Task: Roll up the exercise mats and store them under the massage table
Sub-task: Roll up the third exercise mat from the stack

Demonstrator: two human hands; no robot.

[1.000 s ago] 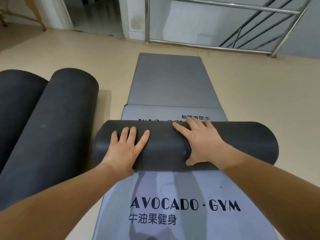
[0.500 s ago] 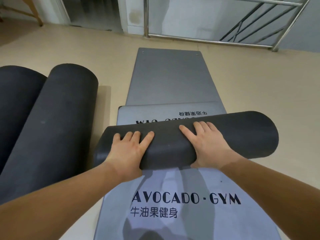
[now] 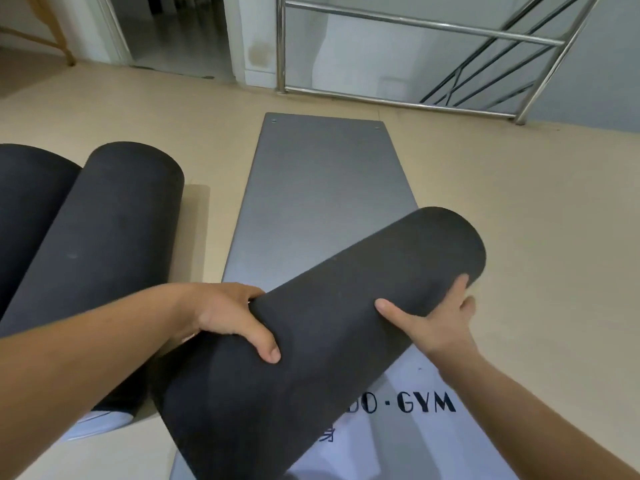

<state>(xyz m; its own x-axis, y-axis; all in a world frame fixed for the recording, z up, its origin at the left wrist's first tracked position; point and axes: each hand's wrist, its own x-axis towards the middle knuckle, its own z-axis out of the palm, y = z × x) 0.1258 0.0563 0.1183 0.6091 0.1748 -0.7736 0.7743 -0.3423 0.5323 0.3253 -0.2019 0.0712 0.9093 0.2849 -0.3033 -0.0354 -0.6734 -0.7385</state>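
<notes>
Held roll (image 3: 329, 341): a dark charcoal mat wound into a thick, tight cylinder with a matte, grainy skin. It slants across the view, far end up at the right, near end low at the left.
Grip: the left hand (image 3: 228, 317) wraps its middle. The right hand (image 3: 436, 323) takes it near the far end, thumb on top, fingers curled beneath.
Flat mat (image 3: 322, 188): grey, spread on the floor straight ahead, with two small eyelets at the far corners. "GYM" is printed in black on the paler near end, which is partly covered by the held roll.
Side rolls: inner roll (image 3: 104, 244) and outer roll (image 3: 24, 209), both dark, lying on the floor at left, side by side and touching.
</notes>
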